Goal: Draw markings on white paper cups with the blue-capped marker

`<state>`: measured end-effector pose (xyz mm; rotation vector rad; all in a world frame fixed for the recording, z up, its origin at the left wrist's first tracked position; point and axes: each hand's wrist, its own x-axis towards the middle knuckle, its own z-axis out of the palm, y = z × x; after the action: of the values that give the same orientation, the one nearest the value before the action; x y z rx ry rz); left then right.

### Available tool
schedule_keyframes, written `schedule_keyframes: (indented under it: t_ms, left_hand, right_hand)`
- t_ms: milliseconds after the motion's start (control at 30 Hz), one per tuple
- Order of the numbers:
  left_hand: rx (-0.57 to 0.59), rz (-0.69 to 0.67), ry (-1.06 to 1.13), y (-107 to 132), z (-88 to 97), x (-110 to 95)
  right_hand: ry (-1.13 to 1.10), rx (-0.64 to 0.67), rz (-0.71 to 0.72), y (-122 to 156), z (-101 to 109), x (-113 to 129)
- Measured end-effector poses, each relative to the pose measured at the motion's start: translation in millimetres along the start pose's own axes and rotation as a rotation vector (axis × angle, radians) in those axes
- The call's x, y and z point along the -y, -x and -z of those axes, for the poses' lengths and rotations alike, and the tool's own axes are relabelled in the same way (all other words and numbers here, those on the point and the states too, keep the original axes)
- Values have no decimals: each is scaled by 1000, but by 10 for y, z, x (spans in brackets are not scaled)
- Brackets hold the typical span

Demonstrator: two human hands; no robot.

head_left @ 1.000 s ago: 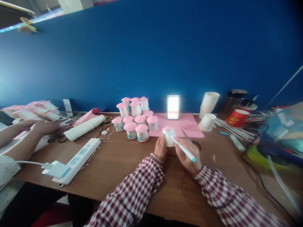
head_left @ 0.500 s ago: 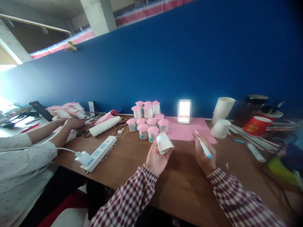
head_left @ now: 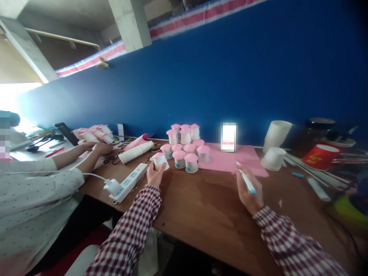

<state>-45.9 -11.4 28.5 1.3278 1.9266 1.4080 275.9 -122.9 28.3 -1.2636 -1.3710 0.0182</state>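
Note:
My left hand [head_left: 155,177] is closed around a small white paper cup with a pink top [head_left: 160,161], held just above the brown table [head_left: 201,207], left of a cluster of several similar pink-topped cups [head_left: 185,149]. My right hand [head_left: 249,191] grips a white glue stick with a blue end [head_left: 246,181] near the front edge of a pink paper sheet [head_left: 230,160]. Both of my sleeves are red-and-white checked.
A white power strip [head_left: 126,183] lies left of my left hand. A person's arms [head_left: 77,155] work at the far left near more pink-topped cups [head_left: 93,134]. A stack of white cups [head_left: 136,151], white cups [head_left: 274,147], a red cup [head_left: 320,156] and sticks [head_left: 313,170] sit around.
My left hand has carried the pink-topped cup leftward, away from my right hand, toward the left side of the cup cluster. The camera view has swung left and up.

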Motion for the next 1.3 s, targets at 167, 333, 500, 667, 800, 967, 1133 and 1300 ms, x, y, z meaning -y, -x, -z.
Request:
schedule_keyframes:
  t_ms: [167,333,500,667,800,967,1133,1300]
  left_hand:
    - [72,-6,-404,-195,-136,53]
    - [72,30,-481,-260,-256,26]
    - [70,40,-530,-290,-304,-13]
    - [82,32,-538,-277,-305,-43]
    - [81,36,-550,-263,-303,-54]
    - [59,35,-550,-273,-334,-64]
    - [53,33,-539,-281,-337,-97]
    - [119,-55,-568,-252,-264,-84]
  right_hand:
    - [-35,13,-4,13,-12,-19]
    - [-38,27,-22,23,-28,-70]
    - [-64,56,-39,31,-43,-100]
    - [-53,68,-40,28,-40,-94]
    - [-32,70,-36,25,-32,-86]
    - [-42,82,-17,28,-39,-115]
    - [-35,89,-20,26,-40,-118]
    - [-23,97,-38,32,-38,-99]
